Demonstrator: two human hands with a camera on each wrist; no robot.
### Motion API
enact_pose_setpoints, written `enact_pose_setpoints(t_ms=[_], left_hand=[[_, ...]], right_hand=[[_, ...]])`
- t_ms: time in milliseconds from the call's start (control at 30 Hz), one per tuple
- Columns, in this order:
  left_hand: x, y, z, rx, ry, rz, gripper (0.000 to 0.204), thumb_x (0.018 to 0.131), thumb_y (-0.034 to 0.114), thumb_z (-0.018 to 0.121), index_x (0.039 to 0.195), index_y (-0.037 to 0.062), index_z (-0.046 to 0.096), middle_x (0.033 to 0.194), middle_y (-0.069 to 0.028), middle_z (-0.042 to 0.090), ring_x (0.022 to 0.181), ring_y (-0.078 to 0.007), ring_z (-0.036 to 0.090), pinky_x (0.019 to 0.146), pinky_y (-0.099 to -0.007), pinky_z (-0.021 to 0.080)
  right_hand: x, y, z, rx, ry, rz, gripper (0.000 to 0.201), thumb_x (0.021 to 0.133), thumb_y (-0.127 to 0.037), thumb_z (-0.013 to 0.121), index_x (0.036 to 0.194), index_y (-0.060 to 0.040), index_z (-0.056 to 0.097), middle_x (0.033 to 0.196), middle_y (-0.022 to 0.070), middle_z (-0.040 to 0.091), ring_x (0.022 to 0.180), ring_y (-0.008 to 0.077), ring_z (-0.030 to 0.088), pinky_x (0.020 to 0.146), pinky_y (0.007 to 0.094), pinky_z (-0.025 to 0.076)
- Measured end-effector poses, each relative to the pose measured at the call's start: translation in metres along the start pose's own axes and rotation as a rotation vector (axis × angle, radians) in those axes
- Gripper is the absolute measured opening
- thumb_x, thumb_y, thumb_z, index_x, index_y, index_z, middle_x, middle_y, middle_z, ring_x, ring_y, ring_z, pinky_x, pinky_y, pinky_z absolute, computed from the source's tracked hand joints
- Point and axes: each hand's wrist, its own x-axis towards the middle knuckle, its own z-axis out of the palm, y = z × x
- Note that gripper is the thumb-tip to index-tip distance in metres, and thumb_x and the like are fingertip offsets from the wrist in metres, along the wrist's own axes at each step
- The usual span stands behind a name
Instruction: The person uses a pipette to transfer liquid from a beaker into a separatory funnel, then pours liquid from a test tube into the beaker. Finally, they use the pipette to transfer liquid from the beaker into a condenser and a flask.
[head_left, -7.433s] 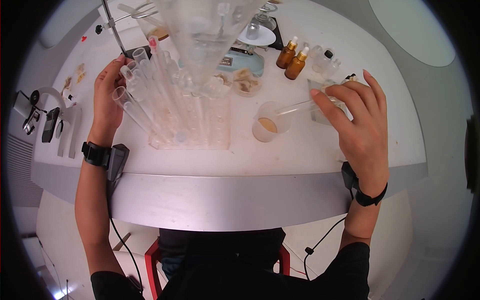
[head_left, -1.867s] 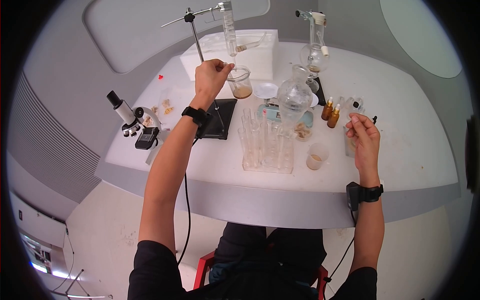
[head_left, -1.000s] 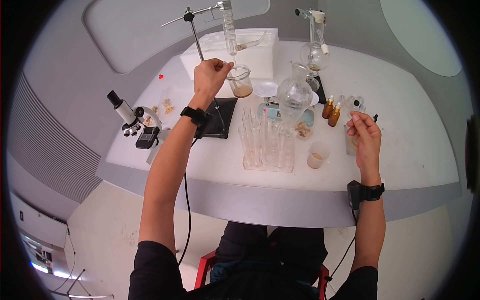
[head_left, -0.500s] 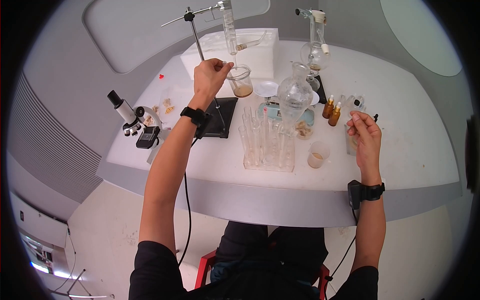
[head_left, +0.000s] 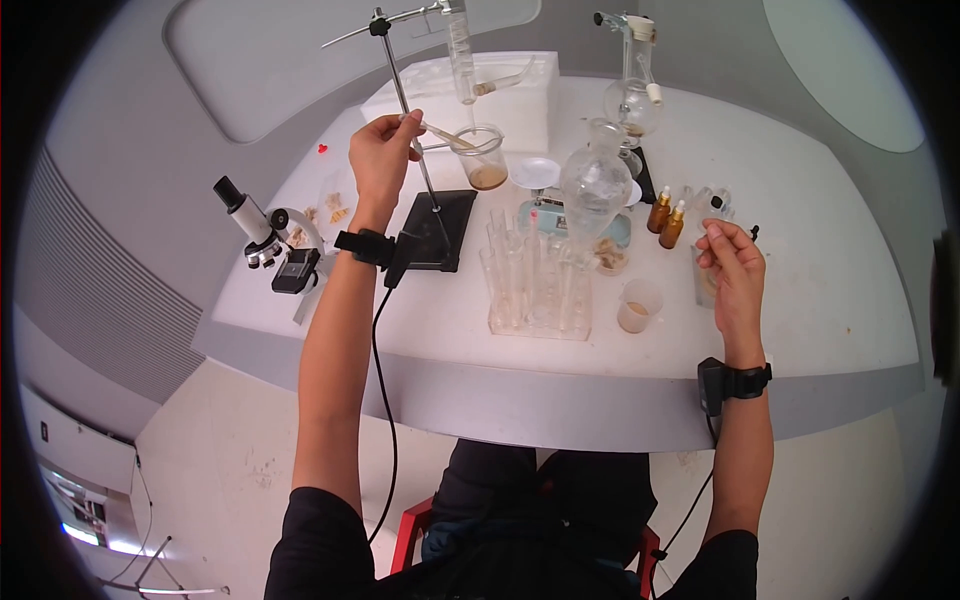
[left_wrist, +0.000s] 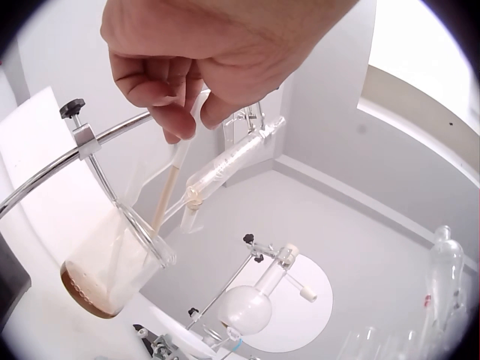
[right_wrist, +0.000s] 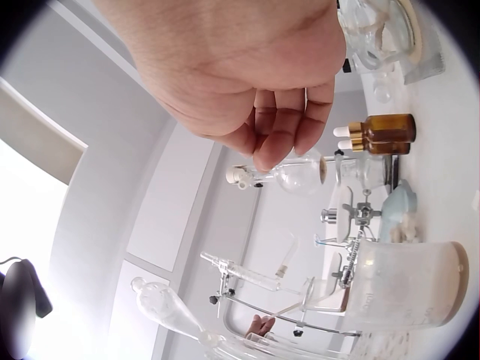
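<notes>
My left hand (head_left: 380,165) pinches the top of a slim clear tube (head_left: 448,137), which slants down to the right into the glass beaker (head_left: 483,158). Light brown liquid fills part of the tube (left_wrist: 169,191) in the left wrist view, and darker brown liquid lies at the bottom of the beaker (left_wrist: 124,262). A metal ring of the stand goes round the beaker. Over the right side of the table, my right hand (head_left: 738,285) hangs with loosely curled fingers. Nothing shows in its fingers (right_wrist: 276,146) in the right wrist view.
A test tube rack (head_left: 540,320), pear-shaped glass vessel (head_left: 595,190) and plastic cup (head_left: 638,305) stand between the hands. Amber bottles (head_left: 671,226) are left of my right hand. The microscope (head_left: 255,230) is far left; the stand's rod (head_left: 420,165) rises beside my left hand.
My left hand has moved left and slightly up, and its tube has gone from steep to strongly slanted. Since the oldest frame, the tube near my right hand is gone from view there.
</notes>
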Motion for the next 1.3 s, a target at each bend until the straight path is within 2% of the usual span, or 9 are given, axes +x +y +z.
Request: enact_pose_setpoints(t_ms=[200,367,500,867,1033,1300], left_hand=[[-0.010,-0.013,-0.010,-0.146,0.032,-0.075,0.034,0.091,0.030,0.074,0.097,-0.0036,0.071,0.088,-0.0101,0.074,0.058,-0.0092,0.061,0.051,-0.0217,0.041],[-0.024,-0.032,-0.010,-0.358,0.034,-0.220,0.034,0.091,0.029,0.075,0.104,-0.0018,0.069,0.097,-0.0100,0.074,0.070,-0.0117,0.066,0.059,-0.0215,0.047],[-0.037,-0.037,-0.008,-0.359,0.029,-0.254,0.031,0.091,0.028,0.074,0.105,0.0008,0.069,0.097,-0.0097,0.073,0.073,-0.0128,0.068,0.062,-0.0219,0.050],[-0.051,-0.039,-0.010,-0.307,0.033,-0.240,0.028,0.091,0.024,0.073,0.105,-0.0003,0.069,0.093,-0.0096,0.072,0.070,-0.0124,0.067,0.063,-0.0247,0.053],[-0.056,-0.024,-0.017,-0.345,0.045,-0.188,0.028,0.092,0.020,0.071,0.105,-0.0046,0.067,0.088,-0.0109,0.072,0.065,-0.0126,0.067,0.059,-0.0228,0.053],[-0.066,0.010,-0.031,-0.388,0.029,-0.151,0.033,0.091,0.024,0.073,0.108,-0.0041,0.067,0.091,-0.0122,0.073,0.071,-0.0143,0.069,0.062,-0.0244,0.053]], right_hand=[[0.001,0.001,0.001,-0.005,0.003,0.002,0.023,0.098,-0.018,0.064,0.111,0.0003,0.069,0.086,0.0048,0.068,0.072,0.0086,0.057,0.069,0.0219,0.047],[0.002,0.002,0.002,-0.020,0.009,0.017,0.023,0.098,-0.018,0.064,0.111,0.0001,0.070,0.086,0.0051,0.068,0.072,0.0089,0.057,0.069,0.0222,0.047],[0.002,0.003,0.001,-0.020,0.008,0.014,0.022,0.098,-0.018,0.065,0.110,0.0001,0.070,0.087,0.0053,0.068,0.072,0.0089,0.057,0.069,0.0225,0.047],[0.003,0.004,0.002,-0.014,0.001,0.007,0.022,0.098,-0.018,0.065,0.110,0.0001,0.070,0.086,0.0053,0.069,0.073,0.0088,0.058,0.069,0.0226,0.047],[0.004,0.005,0.002,-0.035,0.028,0.004,0.023,0.098,-0.019,0.065,0.110,0.0001,0.070,0.086,0.0048,0.069,0.073,0.0085,0.058,0.069,0.0223,0.047],[0.006,0.003,-0.003,-0.036,0.061,-0.026,0.024,0.098,-0.020,0.065,0.111,-0.0007,0.070,0.087,0.0029,0.068,0.072,0.0079,0.057,0.070,0.0216,0.047]])
